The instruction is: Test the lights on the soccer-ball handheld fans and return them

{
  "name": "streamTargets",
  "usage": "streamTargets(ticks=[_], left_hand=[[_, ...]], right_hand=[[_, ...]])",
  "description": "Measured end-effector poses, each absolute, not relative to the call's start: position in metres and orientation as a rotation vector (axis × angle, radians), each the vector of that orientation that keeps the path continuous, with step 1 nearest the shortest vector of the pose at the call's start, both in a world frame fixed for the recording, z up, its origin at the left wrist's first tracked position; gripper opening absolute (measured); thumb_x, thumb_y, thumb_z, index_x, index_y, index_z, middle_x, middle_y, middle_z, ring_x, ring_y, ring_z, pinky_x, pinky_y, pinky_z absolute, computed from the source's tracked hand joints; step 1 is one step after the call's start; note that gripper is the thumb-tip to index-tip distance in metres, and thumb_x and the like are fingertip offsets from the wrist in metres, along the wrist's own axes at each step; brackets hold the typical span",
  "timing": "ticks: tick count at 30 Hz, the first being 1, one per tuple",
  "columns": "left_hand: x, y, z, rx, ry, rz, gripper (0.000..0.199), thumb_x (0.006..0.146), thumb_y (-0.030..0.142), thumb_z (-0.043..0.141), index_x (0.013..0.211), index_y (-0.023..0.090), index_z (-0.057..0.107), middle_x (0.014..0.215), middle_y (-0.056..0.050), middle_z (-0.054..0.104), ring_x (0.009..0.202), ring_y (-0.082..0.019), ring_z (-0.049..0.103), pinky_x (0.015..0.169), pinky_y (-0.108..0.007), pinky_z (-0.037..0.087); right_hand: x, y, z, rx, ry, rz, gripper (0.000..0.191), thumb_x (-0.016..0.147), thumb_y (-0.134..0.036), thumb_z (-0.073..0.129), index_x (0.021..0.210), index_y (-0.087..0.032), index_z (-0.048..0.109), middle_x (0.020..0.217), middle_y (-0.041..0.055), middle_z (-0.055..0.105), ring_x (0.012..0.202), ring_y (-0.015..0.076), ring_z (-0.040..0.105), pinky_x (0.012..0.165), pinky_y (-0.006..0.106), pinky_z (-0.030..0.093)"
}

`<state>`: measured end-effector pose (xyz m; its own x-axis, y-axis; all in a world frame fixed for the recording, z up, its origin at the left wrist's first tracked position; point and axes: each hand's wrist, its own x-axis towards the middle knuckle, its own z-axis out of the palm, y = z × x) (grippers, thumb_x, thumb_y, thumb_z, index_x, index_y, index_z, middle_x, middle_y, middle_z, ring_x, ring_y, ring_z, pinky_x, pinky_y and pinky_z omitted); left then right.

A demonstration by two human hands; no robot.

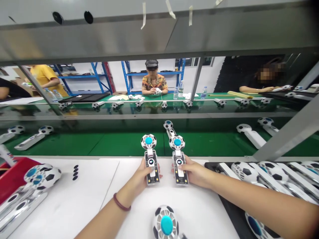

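Note:
My left hand is closed round the handle of a soccer-ball handheld fan, its thumb on the front below a small round display. A matching handheld fan is gripped in my right hand, whose thumb also rests on the handle's front. Both fans stand side by side, heads up, with blue centres and see-through handles showing circuit boards. Another fan lies closer to me on the white work surface, partly cut off by the lower edge.
Several fans lie on the green conveyor belt, one just beyond my hands. A black tray of fans is at right. At left are more fans, a red bin and black dots. A slanted metal post stands right.

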<state>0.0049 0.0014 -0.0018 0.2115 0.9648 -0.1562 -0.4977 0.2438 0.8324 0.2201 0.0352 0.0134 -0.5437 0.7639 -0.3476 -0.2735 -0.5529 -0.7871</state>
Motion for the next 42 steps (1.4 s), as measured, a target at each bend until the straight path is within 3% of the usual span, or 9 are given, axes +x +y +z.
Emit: streamTargets(ticks=[6,14,35,42], left_hand=[[0.005,0.0,0.003,0.759,0.863,1.089,0.05,0.065,0.02,0.066,0.108,0.023,0.039,0.083,-0.003,0.058,0.072,-0.018,0.058,0.074,-0.041,0.05],[0.005,0.0,0.003,0.766,0.865,1.066,0.047,0.067,0.02,0.065,0.107,0.024,0.04,0.083,-0.003,0.057,0.074,-0.019,0.058,0.075,-0.042,0.05],[0.004,0.001,-0.003,0.779,0.817,1.035,0.048,0.072,0.022,0.062,0.111,0.024,0.035,0.088,-0.003,0.057,0.078,-0.017,0.056,0.08,-0.048,0.049],[0.003,0.002,-0.009,0.821,0.758,1.047,0.062,0.064,0.022,0.072,0.112,0.024,0.033,0.09,-0.004,0.057,0.082,-0.017,0.056,0.081,-0.046,0.049]], right_hand=[[0.221,0.036,0.016,-0.921,-1.01,2.078,0.058,0.053,-0.017,0.072,0.1,-0.024,0.038,0.079,-0.0011,0.058,0.076,0.0196,0.059,0.07,0.033,0.042],[0.22,0.034,0.014,-0.849,-1.07,2.107,0.065,0.056,-0.016,0.071,0.11,-0.024,0.035,0.083,-0.0005,0.057,0.074,0.0169,0.058,0.067,0.031,0.043],[0.219,0.037,0.011,-0.892,-1.051,2.083,0.065,0.054,-0.018,0.072,0.107,-0.024,0.036,0.084,-0.002,0.055,0.079,0.0166,0.057,0.073,0.032,0.042],[0.219,0.036,0.013,-0.914,-1.049,2.077,0.071,0.049,-0.013,0.07,0.109,-0.026,0.034,0.084,-0.0038,0.051,0.079,0.0151,0.055,0.07,0.029,0.041]])
